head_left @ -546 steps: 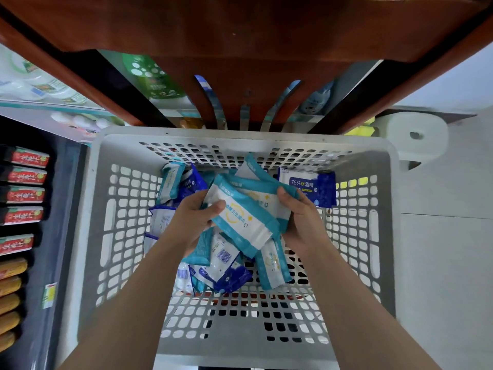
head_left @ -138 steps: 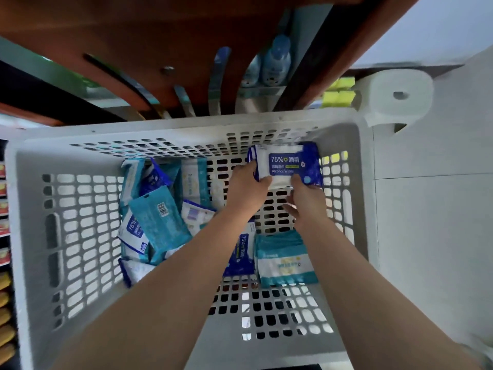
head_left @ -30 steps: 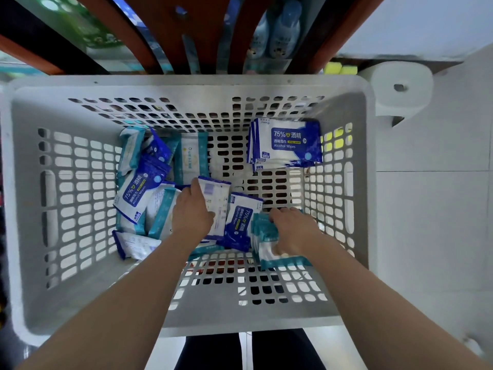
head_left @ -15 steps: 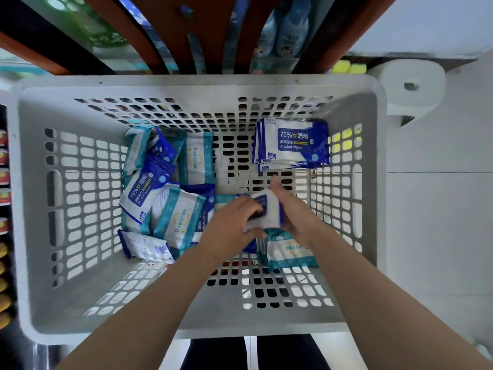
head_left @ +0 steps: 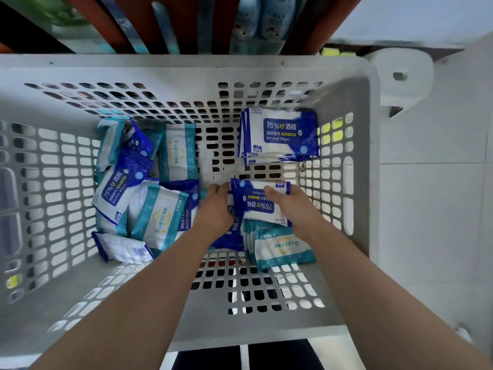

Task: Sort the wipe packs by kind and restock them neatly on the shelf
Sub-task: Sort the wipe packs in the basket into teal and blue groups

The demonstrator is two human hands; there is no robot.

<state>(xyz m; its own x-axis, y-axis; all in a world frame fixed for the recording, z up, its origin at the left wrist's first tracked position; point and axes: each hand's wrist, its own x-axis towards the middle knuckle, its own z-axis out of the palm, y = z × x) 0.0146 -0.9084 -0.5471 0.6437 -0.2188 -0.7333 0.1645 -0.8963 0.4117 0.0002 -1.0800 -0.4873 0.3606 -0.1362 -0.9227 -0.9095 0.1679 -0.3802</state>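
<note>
Inside a white slotted basket, both hands hold one blue alcohol wipe pack lying face up, its print upside down. My left hand grips its left edge. My right hand holds its right side, thumb on top. A neat stack of blue alcohol packs lies at the far right of the basket. A stack of teal packs lies just below the held pack. At the left is a mixed heap of blue and teal packs.
Wooden shelf posts and blue bottles rise beyond the basket's far rim. A white paper roll lies on the pale tiled floor to the right. The basket's near floor shows bare slots.
The blue pack, half a second ago raised on edge between my hands, now lies flat and face up. It sits a little farther toward the blue stack.
</note>
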